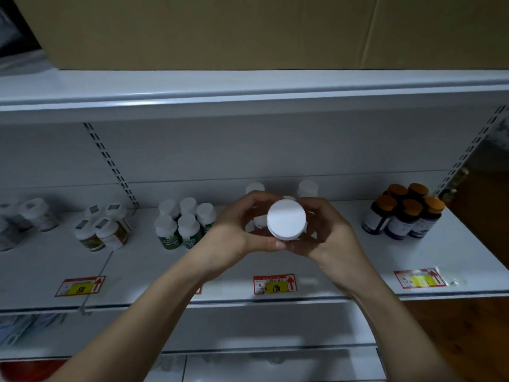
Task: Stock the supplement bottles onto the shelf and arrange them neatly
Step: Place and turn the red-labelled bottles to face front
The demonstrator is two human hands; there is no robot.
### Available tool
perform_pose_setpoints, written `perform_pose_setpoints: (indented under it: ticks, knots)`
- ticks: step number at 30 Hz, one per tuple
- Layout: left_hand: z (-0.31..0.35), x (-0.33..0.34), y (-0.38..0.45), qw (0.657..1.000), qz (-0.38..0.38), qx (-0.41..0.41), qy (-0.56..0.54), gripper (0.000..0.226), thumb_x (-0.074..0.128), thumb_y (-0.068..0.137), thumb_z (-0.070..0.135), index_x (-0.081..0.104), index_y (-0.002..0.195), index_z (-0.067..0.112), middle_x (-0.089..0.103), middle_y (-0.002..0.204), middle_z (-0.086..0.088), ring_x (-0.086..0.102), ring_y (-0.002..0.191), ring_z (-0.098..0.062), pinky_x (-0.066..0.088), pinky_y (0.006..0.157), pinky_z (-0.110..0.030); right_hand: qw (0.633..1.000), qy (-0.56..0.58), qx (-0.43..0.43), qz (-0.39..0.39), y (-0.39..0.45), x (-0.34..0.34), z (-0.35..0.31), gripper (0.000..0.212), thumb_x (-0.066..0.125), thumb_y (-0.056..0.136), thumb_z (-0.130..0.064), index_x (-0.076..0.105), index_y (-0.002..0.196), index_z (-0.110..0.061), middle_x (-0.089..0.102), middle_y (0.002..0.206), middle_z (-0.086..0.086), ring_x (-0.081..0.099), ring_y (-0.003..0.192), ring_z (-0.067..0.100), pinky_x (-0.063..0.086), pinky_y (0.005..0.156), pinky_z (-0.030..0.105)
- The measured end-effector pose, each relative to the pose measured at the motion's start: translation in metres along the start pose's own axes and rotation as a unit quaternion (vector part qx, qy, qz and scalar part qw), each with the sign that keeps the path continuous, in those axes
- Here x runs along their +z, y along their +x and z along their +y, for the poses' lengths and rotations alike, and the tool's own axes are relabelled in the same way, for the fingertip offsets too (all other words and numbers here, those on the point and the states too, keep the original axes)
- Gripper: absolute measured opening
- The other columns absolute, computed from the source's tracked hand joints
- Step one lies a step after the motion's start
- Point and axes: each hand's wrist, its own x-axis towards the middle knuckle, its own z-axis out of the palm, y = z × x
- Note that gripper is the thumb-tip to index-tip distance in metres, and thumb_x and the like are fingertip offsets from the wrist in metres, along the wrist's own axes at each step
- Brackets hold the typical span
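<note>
Both my left hand [234,230] and right hand [327,232] cup one white-capped supplement bottle [286,220], cap toward me, above the shelf [316,260]; equally near.

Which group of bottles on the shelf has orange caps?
The dark bottles at the far right of the shelf; every other group has white caps.

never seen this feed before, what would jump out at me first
Both hands, left hand and right hand, grip a white-capped bottle at centre, above the shelf. Orange-capped bottles cluster at right; a cardboard box sits on top.
</note>
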Motion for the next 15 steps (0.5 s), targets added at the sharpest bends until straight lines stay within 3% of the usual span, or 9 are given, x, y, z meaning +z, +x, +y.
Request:
perform_pose_setpoints:
  ticks: [4,10,13,15]
  knots:
    - [0.002,-0.002,-0.003,1.000,-0.009,0.017,-0.013,0.058,0.082,0.066,-0.012,0.064,0.111,0.021,0.070,0.115,0.010,0.061,0.116,-0.004,0.055,0.087,-0.024,1.000,0.000,-0.013,0.000,-0.003,0.004,-0.005,0.059,0.078,0.066,0.021,0.062,0.104,-0.022,0.068,0.117,-0.001,0.065,0.106,0.006,0.055,0.080,0.022]
    - [0.000,-0.011,-0.008,0.999,-0.032,-0.004,-0.006,0.055,0.074,0.081,-0.007,0.060,0.122,0.027,0.068,0.123,0.016,0.057,0.122,0.000,0.048,0.097,-0.017,1.000,-0.012,0.016,-0.014,-0.004,0.007,-0.006,0.056,0.075,0.073,0.016,0.063,0.113,-0.020,0.071,0.114,-0.006,0.066,0.111,0.010,0.056,0.087,0.025]
    - [-0.003,-0.016,-0.008,0.999,-0.034,-0.028,0.001,0.056,0.071,0.086,-0.003,0.054,0.133,0.021,0.068,0.127,0.008,0.058,0.123,-0.002,0.046,0.106,-0.026,0.998,-0.044,0.032,-0.036,-0.004,0.010,-0.009,0.055,0.074,0.078,0.011,0.062,0.118,-0.025,0.073,0.112,-0.012,0.066,0.110,0.005,0.053,0.092,0.020]
    - [-0.003,-0.016,-0.007,0.999,-0.029,-0.040,0.013,0.058,0.070,0.090,0.006,0.048,0.140,0.025,0.070,0.124,0.005,0.061,0.121,-0.005,0.047,0.108,-0.034,0.997,-0.052,0.042,-0.039,-0.003,0.012,-0.012,0.057,0.071,0.082,0.009,0.059,0.123,-0.029,0.074,0.108,-0.012,0.068,0.106,0.005,0.053,0.087,0.018]
